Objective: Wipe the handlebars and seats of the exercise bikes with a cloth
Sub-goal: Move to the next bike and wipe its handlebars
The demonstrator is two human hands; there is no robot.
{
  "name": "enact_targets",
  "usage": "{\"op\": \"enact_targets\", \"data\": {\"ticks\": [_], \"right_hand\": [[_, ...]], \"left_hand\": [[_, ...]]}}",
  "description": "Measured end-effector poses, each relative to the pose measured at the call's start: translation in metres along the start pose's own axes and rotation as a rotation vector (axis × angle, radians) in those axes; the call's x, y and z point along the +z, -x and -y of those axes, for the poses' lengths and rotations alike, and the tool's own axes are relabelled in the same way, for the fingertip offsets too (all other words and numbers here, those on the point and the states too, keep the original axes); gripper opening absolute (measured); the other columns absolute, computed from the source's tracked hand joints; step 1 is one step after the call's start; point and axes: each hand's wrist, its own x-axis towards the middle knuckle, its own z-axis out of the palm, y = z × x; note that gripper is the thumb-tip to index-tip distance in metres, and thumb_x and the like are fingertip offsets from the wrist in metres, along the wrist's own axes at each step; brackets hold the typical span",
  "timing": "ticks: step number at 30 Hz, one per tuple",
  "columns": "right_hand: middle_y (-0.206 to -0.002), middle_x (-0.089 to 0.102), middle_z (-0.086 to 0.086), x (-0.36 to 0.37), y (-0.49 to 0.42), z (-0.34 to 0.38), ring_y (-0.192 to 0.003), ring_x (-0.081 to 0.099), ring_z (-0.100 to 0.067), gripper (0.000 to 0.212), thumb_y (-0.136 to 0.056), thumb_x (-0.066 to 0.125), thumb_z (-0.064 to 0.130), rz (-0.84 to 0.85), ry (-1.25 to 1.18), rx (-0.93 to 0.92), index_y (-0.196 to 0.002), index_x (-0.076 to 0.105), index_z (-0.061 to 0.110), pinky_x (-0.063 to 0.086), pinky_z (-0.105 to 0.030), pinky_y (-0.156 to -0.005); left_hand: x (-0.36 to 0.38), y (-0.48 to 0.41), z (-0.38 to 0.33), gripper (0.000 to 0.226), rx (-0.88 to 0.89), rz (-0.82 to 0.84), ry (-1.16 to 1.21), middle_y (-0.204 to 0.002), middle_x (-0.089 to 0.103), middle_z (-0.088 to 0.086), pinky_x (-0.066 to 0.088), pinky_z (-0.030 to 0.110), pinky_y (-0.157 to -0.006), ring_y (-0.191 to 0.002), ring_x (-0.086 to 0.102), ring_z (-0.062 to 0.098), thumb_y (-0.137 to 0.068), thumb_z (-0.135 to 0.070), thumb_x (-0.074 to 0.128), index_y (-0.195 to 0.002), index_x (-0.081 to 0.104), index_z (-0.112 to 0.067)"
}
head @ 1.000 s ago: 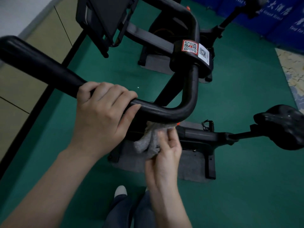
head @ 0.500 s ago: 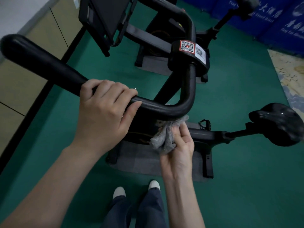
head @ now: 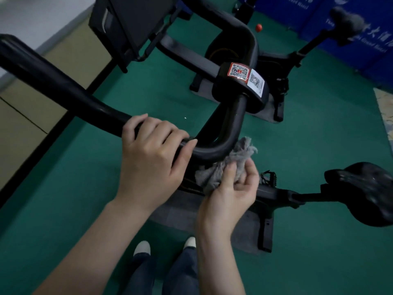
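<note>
A black handlebar of the near exercise bike runs from the upper left down to a U-shaped bend at the centre. My left hand grips the bar just left of that bend. My right hand holds a crumpled grey cloth and presses it against the underside and right side of the bend. The bike's black seat sticks out at the right, apart from both hands. A second bike's seat shows at the top right.
A clamp with QR-code stickers sits above the bend. A black console stands at the top. Green floor surrounds the bikes' grey bases. Blue panels line the back right. My shoes are below.
My right hand has moved the cloth rightward and up along the bend's underside to its right corner. My left hand keeps its grip on the bar.
</note>
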Motion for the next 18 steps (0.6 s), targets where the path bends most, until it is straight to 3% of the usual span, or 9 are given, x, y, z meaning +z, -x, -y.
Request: {"op": "enact_targets", "data": {"ticks": [3, 7, 9, 13, 18], "right_hand": [[-0.116, 0.061, -0.003, 0.002, 0.001, -0.005, -0.114, 0.058, -0.012, 0.025, -0.094, 0.052, -0.001, 0.037, 0.213, -0.317, -0.111, 0.055, 0.017, 0.047, -0.032, -0.100], [-0.124, 0.061, -0.004, -0.012, -0.004, -0.014, -0.122, 0.054, -0.025, 0.031, -0.092, 0.050, -0.006, 0.221, 0.386, -0.653, -0.117, 0.056, 0.012, 0.044, -0.044, -0.102], [-0.124, 0.060, -0.001, -0.015, -0.016, -0.011, -0.122, 0.052, -0.025, 0.030, -0.092, 0.049, -0.009, 0.300, 0.417, -0.710, -0.117, 0.057, 0.006, 0.042, -0.036, -0.102], [-0.122, 0.059, -0.004, -0.010, -0.053, 0.001, -0.123, 0.051, -0.009, 0.028, -0.094, 0.049, -0.007, 0.381, 0.416, -0.618, -0.118, 0.058, 0.003, 0.038, -0.022, -0.101], [-0.116, 0.063, -0.003, -0.022, -0.055, 0.006, -0.114, 0.054, -0.026, 0.030, -0.089, 0.053, -0.012, 0.534, 0.470, -0.768, -0.114, 0.061, 0.004, 0.041, -0.026, -0.098]], "left_hand": [[0.002, 0.000, -0.003, 0.030, -0.023, -0.035, -0.013, -0.085, 0.066, -0.003, 0.028, 0.037, -0.099, -0.087, 0.058, 0.021, -0.097, -0.031, 0.044, -0.085, 0.067, -0.016], [0.006, 0.001, -0.003, 0.030, -0.027, -0.060, -0.010, -0.085, 0.066, -0.004, 0.028, 0.036, -0.098, -0.086, 0.058, 0.020, -0.097, -0.030, 0.044, -0.084, 0.067, -0.016], [0.007, 0.000, -0.003, 0.030, -0.034, -0.074, -0.006, -0.084, 0.066, -0.004, 0.027, 0.035, -0.098, -0.086, 0.058, 0.019, -0.096, -0.030, 0.044, -0.084, 0.067, -0.017], [0.008, 0.001, -0.003, 0.030, -0.040, -0.087, -0.005, -0.083, 0.065, -0.005, 0.026, 0.034, -0.099, -0.085, 0.057, 0.019, -0.096, -0.031, 0.044, -0.083, 0.067, -0.017], [0.010, 0.002, -0.003, 0.031, -0.056, -0.107, -0.013, -0.084, 0.065, -0.006, 0.023, 0.031, -0.101, -0.087, 0.055, 0.017, -0.097, -0.031, 0.043, -0.083, 0.067, -0.018]]}}
